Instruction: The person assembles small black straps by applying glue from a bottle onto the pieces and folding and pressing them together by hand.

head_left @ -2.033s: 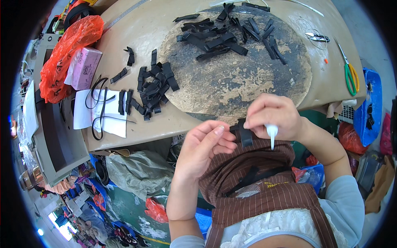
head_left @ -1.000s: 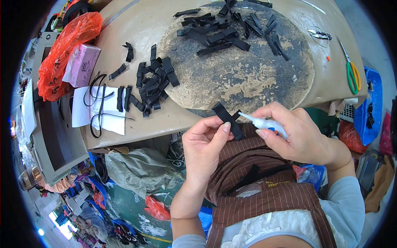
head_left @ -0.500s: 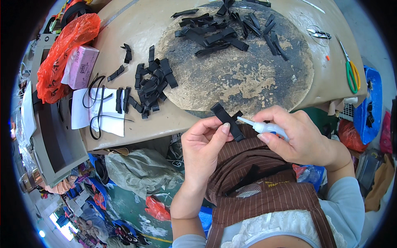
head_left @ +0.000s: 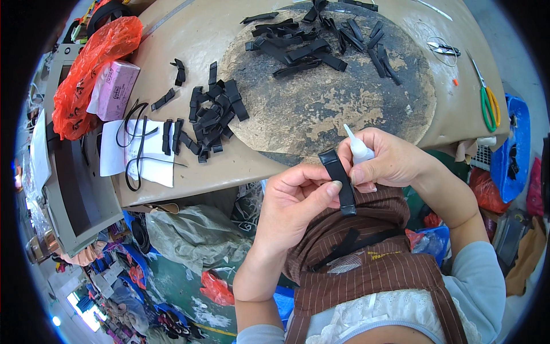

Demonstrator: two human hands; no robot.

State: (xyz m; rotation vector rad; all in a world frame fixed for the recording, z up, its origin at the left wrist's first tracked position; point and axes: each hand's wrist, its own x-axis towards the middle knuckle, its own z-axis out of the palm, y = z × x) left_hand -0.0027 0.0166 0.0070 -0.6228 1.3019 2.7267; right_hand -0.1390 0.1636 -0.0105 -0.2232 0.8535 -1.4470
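Observation:
Between the thumb and fingers of my left hand [head_left: 295,203] is a black ribbon bow [head_left: 339,182], held upright over my lap just off the table's near edge. My right hand [head_left: 392,160] grips a small white glue bottle [head_left: 362,150] whose narrow nozzle points up and away from the bow. The fingertips of that hand touch or nearly touch the bow's right side; the exact contact is hidden. Beyond my hands, a heap of black bows [head_left: 215,114] lies on the table, and black folded ribbon strips [head_left: 298,49] are piled on a worn round board [head_left: 344,109].
Green-and-yellow-handled scissors [head_left: 488,109] and small snips [head_left: 444,49] lie at the table's right. Left are a pink tissue box [head_left: 117,92], a red plastic bag [head_left: 94,74] and white paper [head_left: 157,157] under a thin black cord [head_left: 137,152]. A blue basket [head_left: 510,149] stands beyond the right edge.
My right hand has turned the glue bottle from pointing left at the bow to pointing upward, and its fingers have come in to the bow. The bow has turned more upright and shifted right.

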